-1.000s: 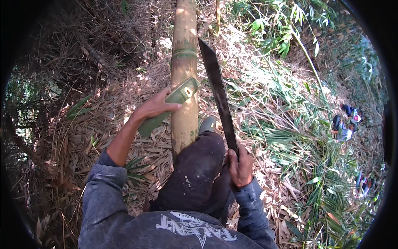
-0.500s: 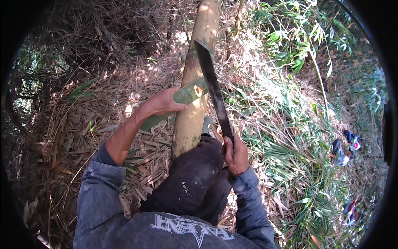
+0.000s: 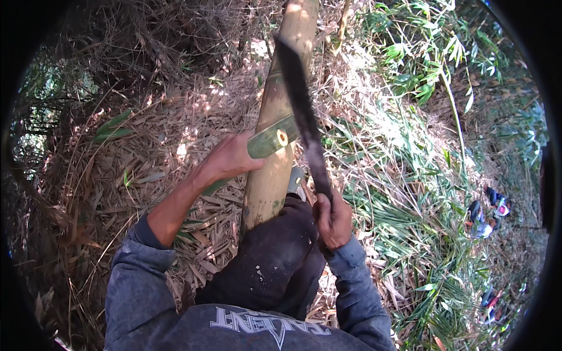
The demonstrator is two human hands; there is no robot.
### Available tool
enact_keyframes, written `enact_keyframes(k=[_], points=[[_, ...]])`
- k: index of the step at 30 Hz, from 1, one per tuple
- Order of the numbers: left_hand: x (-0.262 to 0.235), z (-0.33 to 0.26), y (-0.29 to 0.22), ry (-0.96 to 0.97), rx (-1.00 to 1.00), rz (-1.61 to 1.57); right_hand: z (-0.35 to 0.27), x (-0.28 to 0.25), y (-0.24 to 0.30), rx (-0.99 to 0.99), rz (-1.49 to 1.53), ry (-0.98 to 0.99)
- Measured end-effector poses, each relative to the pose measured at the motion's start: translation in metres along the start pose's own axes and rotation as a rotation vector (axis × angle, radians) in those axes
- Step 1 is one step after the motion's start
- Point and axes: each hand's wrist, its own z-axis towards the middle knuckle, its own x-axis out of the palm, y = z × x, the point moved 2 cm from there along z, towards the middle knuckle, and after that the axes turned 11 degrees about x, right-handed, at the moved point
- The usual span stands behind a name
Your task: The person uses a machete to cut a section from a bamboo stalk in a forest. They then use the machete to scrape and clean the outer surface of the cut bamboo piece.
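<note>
My left hand (image 3: 233,155) is closed round a green split piece of bamboo (image 3: 266,144), which lies slantwise across a thick bamboo pole (image 3: 264,196). A round, pale-rimmed hole shows in the green piece near the pole's right side. In my right hand (image 3: 333,220) is the handle of a machete (image 3: 304,108). Its long dark blade points up and away, slightly blurred, and passes in front of the green piece's right end, hiding it. Whether blade and bamboo touch I cannot tell.
The pole runs from my dark-trousered knee (image 3: 275,237) to the far top. Dry bamboo leaves (image 3: 158,155) litter the ground at left; cut green leaves (image 3: 404,213) lie at right. Leafy shoots (image 3: 433,52) stand far right. Other people (image 3: 487,213) are at the right edge.
The machete blade has shifted slightly upward and is more blurred. The bamboo piece and my left hand sit slightly lower, and the hole in the piece shows more fully.
</note>
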Motion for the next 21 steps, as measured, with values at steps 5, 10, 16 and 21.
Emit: enact_keyframes(k=[5,10,16,21], points=[[-0.002,-0.003,0.007,0.049,-0.005,-0.029,0.002,0.0,0.018,-0.097,0.101,-0.044],[0.0,-0.002,0.01,0.024,-0.017,-0.041,0.016,0.013,-0.026,0.02,-0.119,0.142],[-0.004,-0.003,-0.006,-0.026,-0.061,0.138,0.006,-0.009,-0.001,-0.038,-0.354,0.1],[-0.005,0.003,-0.003,0.004,-0.036,0.171,-0.001,-0.006,0.001,0.019,-0.124,0.054]])
